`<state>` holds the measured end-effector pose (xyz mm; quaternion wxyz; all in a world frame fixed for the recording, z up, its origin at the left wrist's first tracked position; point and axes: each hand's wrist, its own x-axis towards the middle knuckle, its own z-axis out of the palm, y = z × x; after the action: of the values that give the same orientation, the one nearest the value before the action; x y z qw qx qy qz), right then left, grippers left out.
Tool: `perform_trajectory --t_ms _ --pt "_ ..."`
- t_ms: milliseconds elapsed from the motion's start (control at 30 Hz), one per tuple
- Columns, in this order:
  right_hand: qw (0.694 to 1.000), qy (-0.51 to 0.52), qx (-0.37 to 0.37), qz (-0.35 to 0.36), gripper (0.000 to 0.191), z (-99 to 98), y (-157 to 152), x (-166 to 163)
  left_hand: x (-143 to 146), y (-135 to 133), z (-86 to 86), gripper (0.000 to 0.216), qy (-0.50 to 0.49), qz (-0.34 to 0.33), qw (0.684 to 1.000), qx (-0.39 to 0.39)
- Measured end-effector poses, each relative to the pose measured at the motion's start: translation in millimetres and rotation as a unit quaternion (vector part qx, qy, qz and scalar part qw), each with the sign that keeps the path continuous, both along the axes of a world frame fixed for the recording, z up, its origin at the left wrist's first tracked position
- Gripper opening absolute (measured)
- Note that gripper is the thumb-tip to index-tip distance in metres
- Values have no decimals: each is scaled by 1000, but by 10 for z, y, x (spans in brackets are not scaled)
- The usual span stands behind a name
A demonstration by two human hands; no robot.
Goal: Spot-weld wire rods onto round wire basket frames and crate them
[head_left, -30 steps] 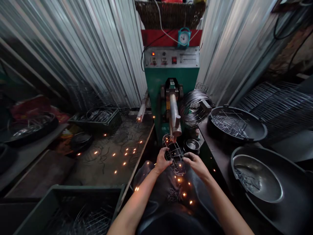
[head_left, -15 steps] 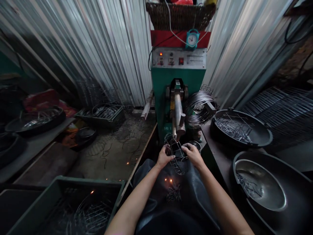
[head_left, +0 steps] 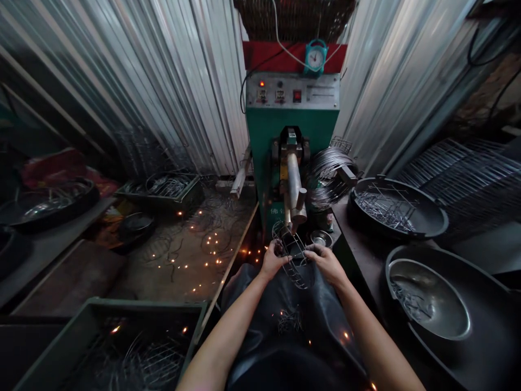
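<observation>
A round wire basket frame (head_left: 298, 276) is held between my two hands, under the electrode tip of a green spot welding machine (head_left: 264, 163). My left hand (head_left: 273, 261) is closed on its left side, thumb pointing inward. The fingers of my right hand (head_left: 324, 263) pinch the right side, where a thin wire piece may be hidden. The welder's upper arm (head_left: 293, 182) reaches down to the top of the frame. Short wire pieces (head_left: 290, 320) lie in a small heap on the dark apron (head_left: 260, 347) over my lap.
Bright sparks fly over the floor at left. A green crate (head_left: 93, 309) with wire parts stands at lower left. At right are a black pan (head_left: 437, 220) of wire pieces and a metal bowl (head_left: 451, 304). A wire coil (head_left: 329, 174) hangs beside the welder.
Many more sparks now scatter to the left and over the lap. The view has shifted slightly; both hands keep their hold on the wire frame near the electrode.
</observation>
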<state>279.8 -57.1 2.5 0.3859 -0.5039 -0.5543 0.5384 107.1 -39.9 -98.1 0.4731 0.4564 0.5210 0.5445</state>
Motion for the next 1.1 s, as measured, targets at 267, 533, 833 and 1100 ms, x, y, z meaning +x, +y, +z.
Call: perform_trajectory --t_ms 267,533,833,1100 --pt "1000 5 7 -18 27 22 212 -123 -9 87 0 58 -63 1 998 3" --pt "999 -22 -26 30 22 -81 -159 175 6 -27 -1 62 -80 14 996 -21" --pt "1000 16 14 4 24 6 75 -52 13 -9 58 62 -184 18 972 -145" --pt "998 -37 43 -14 25 7 323 -140 8 68 139 55 -171 17 964 -205"
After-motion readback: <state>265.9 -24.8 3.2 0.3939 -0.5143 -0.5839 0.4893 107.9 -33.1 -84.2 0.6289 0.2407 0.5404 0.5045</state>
